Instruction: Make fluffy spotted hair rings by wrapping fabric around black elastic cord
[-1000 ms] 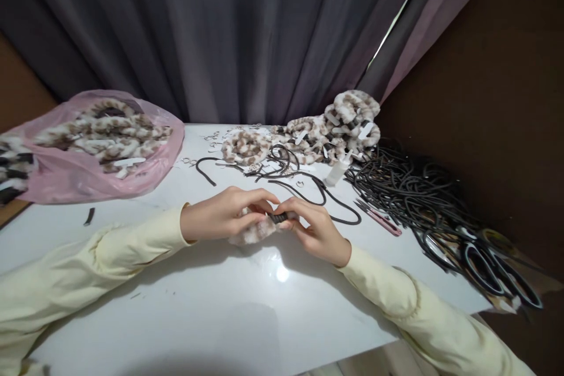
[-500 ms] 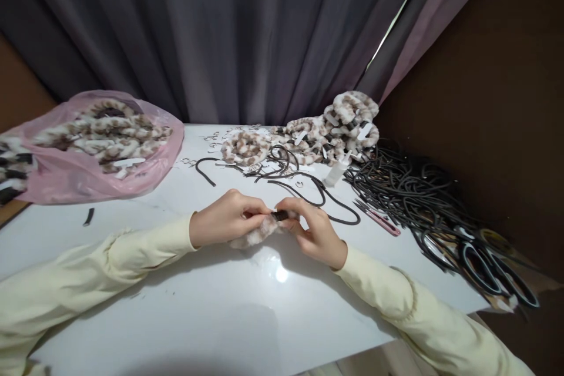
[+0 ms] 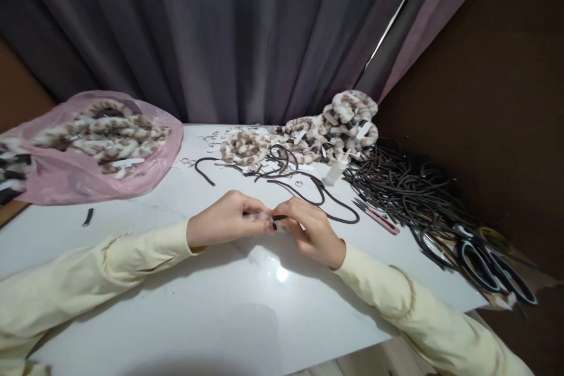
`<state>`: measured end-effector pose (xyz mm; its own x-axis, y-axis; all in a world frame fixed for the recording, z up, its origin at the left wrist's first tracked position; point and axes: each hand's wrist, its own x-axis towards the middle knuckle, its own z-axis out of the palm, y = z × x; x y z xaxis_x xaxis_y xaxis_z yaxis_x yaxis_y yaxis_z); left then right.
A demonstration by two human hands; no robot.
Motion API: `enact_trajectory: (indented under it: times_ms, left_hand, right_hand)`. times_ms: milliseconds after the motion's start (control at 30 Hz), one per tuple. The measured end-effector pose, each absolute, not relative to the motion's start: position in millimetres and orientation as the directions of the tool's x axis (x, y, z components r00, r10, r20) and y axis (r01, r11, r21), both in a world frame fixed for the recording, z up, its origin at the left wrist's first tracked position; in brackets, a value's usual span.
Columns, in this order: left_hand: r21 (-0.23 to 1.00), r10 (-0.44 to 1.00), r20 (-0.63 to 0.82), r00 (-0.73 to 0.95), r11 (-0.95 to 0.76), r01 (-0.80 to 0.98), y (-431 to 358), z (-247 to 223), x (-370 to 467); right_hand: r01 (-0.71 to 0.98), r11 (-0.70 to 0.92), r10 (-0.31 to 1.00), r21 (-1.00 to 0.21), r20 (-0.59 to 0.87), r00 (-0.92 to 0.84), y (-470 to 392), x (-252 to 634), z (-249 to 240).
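Note:
Between my two hands, above the middle of the white table, is a fluffy white-and-brown fur loop (image 3: 258, 217) with a short black piece (image 3: 277, 220) at its join. My left hand (image 3: 227, 217) is closed, its thumb and fingers pinching the furry part from the left. From the right, my right hand (image 3: 312, 229) pinches the fur beside the black piece. Fingers cover much of the loop, so its full shape is hidden. Just beyond the hands lie loose black cords (image 3: 326, 191).
A pink plastic bag (image 3: 150, 185) of furry loops sits at the left. At the back right are piled furry loops (image 3: 352, 111), a small clear bottle (image 3: 335, 171), heaped black cords (image 3: 396, 182), pink-handled snips (image 3: 383, 222) and large scissors (image 3: 480, 267). A short black strip (image 3: 89, 217) lies left.
The furry loop has been turned and drawn up between my fingers, so less of it hangs below. My left hand has rotated slightly; my right fingers have closed further over the black piece.

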<state>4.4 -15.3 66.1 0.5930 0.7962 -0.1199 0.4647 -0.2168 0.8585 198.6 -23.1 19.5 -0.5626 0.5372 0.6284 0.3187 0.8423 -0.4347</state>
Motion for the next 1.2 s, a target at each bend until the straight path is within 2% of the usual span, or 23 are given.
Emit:
enact_trajectory:
  times_ms: [200,467,667,833,1067,1200]
  left_hand:
    - [0.846,0.811,-0.086,0.578,-0.247,0.473,-17,67,7]
    - [0.855,0.860,-0.107,0.499,-0.177,0.488,-20,64,10]
    - [0.855,0.810,-0.204,0.550,-0.127,0.503,-17,63,7]
    - [0.884,0.788,-0.175,0.590,-0.138,0.446,-13,60,4]
    - [0.916,0.774,-0.278,0.568,0.037,0.398,-9,59,5]
    - [0.926,0.775,-0.304,0.554,0.104,0.363,-9,57,5]
  right_hand:
    - [0.367,0.833,0.554,-0.415,0.620,-0.555,-24,197,20]
    - [0.393,0.834,0.551,-0.386,0.614,-0.566,-22,197,20]
    - [0.384,0.836,0.548,-0.391,0.602,-0.581,-21,198,19]
    - [0.390,0.818,0.575,-0.423,0.591,-0.565,-22,198,18]
    - [0.382,0.754,0.650,-0.534,0.525,-0.549,-20,200,21]
    - [0.310,0.794,0.588,-0.522,0.532,-0.610,-15,204,24]
